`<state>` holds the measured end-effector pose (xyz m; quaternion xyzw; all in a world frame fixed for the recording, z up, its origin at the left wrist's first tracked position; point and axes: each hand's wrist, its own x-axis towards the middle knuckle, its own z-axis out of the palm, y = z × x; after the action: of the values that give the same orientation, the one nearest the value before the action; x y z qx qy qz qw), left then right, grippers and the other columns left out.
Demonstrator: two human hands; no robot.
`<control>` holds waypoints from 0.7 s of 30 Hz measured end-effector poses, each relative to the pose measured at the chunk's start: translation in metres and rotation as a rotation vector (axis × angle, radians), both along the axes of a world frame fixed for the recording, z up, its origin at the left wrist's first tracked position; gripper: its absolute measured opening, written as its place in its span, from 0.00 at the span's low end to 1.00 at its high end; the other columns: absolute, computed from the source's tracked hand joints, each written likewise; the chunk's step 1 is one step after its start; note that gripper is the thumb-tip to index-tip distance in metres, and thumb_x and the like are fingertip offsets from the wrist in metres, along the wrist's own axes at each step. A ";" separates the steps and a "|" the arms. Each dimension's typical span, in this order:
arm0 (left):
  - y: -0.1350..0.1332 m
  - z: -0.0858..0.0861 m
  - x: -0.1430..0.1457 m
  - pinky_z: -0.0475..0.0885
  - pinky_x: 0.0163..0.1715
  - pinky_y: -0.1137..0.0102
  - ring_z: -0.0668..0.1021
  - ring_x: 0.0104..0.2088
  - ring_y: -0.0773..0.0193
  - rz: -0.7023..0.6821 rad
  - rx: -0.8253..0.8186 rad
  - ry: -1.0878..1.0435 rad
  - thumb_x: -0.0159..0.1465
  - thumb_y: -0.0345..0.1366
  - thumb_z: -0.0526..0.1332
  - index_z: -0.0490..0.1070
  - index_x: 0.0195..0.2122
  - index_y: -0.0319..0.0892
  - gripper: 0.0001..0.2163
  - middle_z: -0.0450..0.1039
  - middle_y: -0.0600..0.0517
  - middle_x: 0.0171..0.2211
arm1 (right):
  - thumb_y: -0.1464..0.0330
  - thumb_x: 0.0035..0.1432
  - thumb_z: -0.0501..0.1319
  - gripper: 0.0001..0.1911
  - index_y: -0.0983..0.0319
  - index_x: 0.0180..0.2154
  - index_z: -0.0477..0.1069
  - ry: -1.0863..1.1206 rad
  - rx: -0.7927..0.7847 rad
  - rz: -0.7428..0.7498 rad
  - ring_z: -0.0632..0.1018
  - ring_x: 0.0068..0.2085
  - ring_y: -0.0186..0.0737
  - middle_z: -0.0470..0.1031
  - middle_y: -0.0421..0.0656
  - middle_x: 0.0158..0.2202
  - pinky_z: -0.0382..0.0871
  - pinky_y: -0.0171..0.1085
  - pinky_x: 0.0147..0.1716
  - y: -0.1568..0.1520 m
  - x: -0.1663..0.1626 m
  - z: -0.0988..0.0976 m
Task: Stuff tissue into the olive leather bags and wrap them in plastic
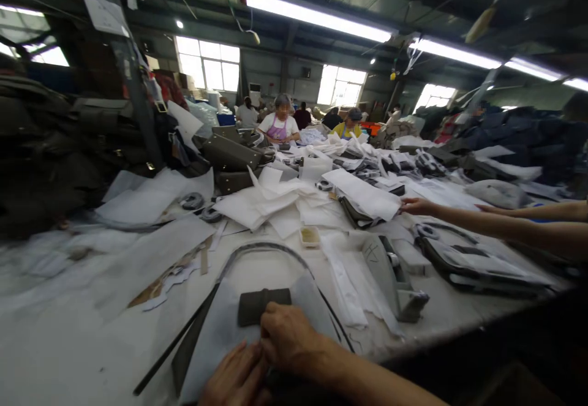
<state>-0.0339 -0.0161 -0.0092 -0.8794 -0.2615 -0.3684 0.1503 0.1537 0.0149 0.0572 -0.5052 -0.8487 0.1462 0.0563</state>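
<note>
In front of me on the white table lies a bag piece (209,332) with a pale sheet over it and a dark strip arching around its top. A dark rectangular flap (252,307) lies on the sheet. My right hand (289,335) is at the flap's lower right corner, fingers curled in a pinch; what they hold is hidden. Just beside it, touching at the fingertips, my left hand (236,375) rests low on the sheet with bent fingers pressed together. I cannot make out anything between them.
A grey tape dispenser (390,277) stands to the right, near a small tray (309,237). White sheets (261,201) are heaped beyond. At right a co-worker's hand (416,206) touches a sheet-covered bag piece (362,198); another bag piece (478,259) lies nearer. Other people sit across the table.
</note>
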 end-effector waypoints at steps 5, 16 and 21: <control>-0.003 0.014 0.011 0.74 0.53 0.63 0.78 0.50 0.60 0.022 -0.117 0.073 0.69 0.26 0.49 0.69 0.54 0.38 0.16 0.76 0.44 0.48 | 0.69 0.56 0.61 0.07 0.61 0.35 0.77 -0.033 0.021 -0.104 0.79 0.36 0.40 0.78 0.45 0.37 0.67 0.33 0.33 0.005 -0.005 0.018; 0.013 0.024 0.050 0.72 0.52 0.59 0.76 0.48 0.56 0.179 -0.314 0.199 0.70 0.28 0.48 0.64 0.55 0.34 0.14 0.74 0.41 0.47 | 0.64 0.67 0.53 0.17 0.60 0.52 0.72 0.160 0.212 -0.075 0.76 0.51 0.42 0.76 0.47 0.51 0.65 0.40 0.53 0.030 0.031 0.037; 0.005 0.038 0.040 0.70 0.53 0.62 0.76 0.49 0.57 0.115 -0.398 0.270 0.70 0.32 0.52 0.65 0.53 0.34 0.12 0.74 0.42 0.46 | 0.64 0.69 0.50 0.23 0.57 0.62 0.64 -0.025 0.329 0.075 0.64 0.64 0.48 0.63 0.49 0.65 0.58 0.50 0.60 0.021 0.040 -0.024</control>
<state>0.0060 -0.0110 0.0293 -0.9166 -0.3560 -0.1798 0.0284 0.1933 0.0360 0.0332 -0.4588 -0.8801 0.0011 0.1221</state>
